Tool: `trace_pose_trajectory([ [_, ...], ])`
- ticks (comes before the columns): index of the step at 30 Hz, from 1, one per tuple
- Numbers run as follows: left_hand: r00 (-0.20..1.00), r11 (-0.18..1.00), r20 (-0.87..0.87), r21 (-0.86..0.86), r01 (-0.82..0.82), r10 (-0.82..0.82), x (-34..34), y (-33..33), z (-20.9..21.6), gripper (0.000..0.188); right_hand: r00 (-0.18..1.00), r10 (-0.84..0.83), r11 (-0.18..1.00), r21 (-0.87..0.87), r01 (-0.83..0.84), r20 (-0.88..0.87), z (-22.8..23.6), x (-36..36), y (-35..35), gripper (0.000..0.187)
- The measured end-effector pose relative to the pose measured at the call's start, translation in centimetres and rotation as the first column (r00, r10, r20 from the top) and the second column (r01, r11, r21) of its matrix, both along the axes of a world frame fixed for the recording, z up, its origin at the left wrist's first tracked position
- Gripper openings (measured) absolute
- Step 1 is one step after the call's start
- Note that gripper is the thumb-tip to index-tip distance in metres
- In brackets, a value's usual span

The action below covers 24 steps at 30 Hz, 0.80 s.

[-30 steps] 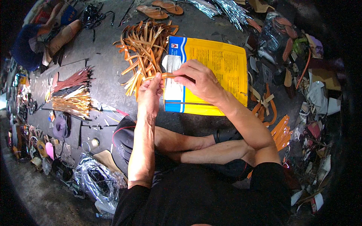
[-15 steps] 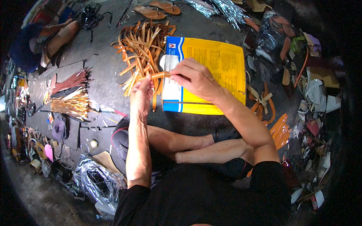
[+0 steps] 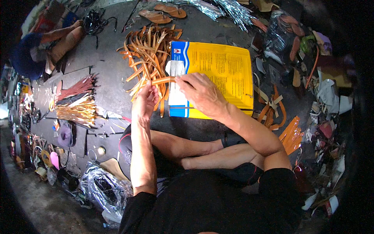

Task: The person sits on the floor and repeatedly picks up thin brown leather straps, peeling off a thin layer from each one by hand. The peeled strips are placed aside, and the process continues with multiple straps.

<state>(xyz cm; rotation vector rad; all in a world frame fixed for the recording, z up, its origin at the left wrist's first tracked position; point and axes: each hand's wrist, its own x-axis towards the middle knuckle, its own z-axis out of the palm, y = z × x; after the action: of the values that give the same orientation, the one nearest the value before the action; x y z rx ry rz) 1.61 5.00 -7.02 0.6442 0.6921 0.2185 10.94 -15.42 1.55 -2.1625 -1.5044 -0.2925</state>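
A flat orange-tan strap (image 3: 163, 80) is stretched between my two hands, over the left edge of a yellow, white and blue panel (image 3: 218, 62). My left hand (image 3: 145, 97) pinches one end of it between thumb and finger. At the other end, my right hand (image 3: 200, 91) grips the strap with its fingertips, above the panel's white band. A heap of similar orange-tan straps (image 3: 150, 46) lies on the floor just beyond my left hand. On the panel's left part rests a white crumpled piece (image 3: 175, 68), partly behind my right hand.
Sandals (image 3: 156, 16) and silvery strips (image 3: 233, 13) lie at the far side. Bundled red, black and gold strips (image 3: 76, 101) lie to the left, near another seated person (image 3: 29, 54). Clear plastic (image 3: 103, 187) is at lower left; orange straps (image 3: 291, 134) and mixed scraps (image 3: 327, 97) lie right.
My right hand has come slightly down and nearer, and its fingers have lowered toward the panel. My left hand has shifted a little nearer. The strap stays held between them.
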Motion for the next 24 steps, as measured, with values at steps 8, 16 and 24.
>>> trace_pose_trajectory([
  [8,0.973,0.74,0.194,0.671,-0.041,-0.122,3.4,5.4,11.7,0.04,0.966,-0.14,0.98,0.112,0.167,-0.218,3.0,1.3,-4.8,0.044],
  [16,0.971,0.408,-0.102,0.894,0.185,-0.217,3.0,8.4,7.9,0.054,0.703,-0.603,0.612,0.346,0.711,-0.379,5.0,11.8,-27.6,0.028],
  [24,0.977,0.474,-0.13,0.859,0.196,-0.168,-0.3,-0.5,6.7,0.044,0.388,-0.901,0.251,-0.493,0.833,0.196,-12.5,9.5,-35.6,0.032],
])
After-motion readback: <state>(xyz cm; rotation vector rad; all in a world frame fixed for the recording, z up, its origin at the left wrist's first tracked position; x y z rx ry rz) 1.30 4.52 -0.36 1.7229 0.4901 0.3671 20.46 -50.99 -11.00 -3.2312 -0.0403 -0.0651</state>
